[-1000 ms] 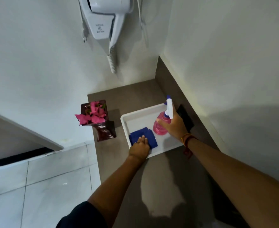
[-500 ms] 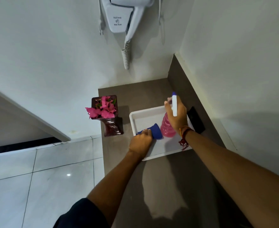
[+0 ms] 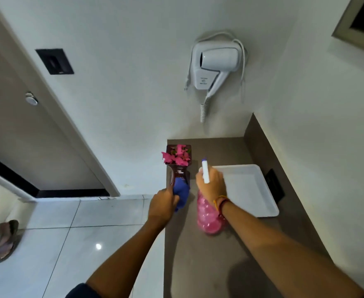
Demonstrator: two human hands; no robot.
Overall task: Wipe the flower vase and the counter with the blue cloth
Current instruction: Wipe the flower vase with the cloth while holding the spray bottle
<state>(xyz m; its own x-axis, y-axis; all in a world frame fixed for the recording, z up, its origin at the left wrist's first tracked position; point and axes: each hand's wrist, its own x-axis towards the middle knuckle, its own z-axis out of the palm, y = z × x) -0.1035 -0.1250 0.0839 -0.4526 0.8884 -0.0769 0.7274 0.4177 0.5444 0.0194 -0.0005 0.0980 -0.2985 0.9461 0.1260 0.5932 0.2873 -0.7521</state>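
From the head camera, the left hand (image 3: 162, 204) has its grip closed round the bunched blue cloth (image 3: 181, 191), pressed against the dark red glass flower vase (image 3: 179, 172) standing upright just ahead on the brown worktop (image 3: 198, 265). The right hand (image 3: 212, 183) clasps a pink spray bottle (image 3: 209, 218) beside it.

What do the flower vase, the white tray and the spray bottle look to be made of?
Flower vase: probably dark red glass, since it is glossy and partly see-through. White tray: likely plastic, matte, with a smooth rounded rim. Spray bottle: clear plastic, it seems, with pink liquid showing through and a white nozzle.
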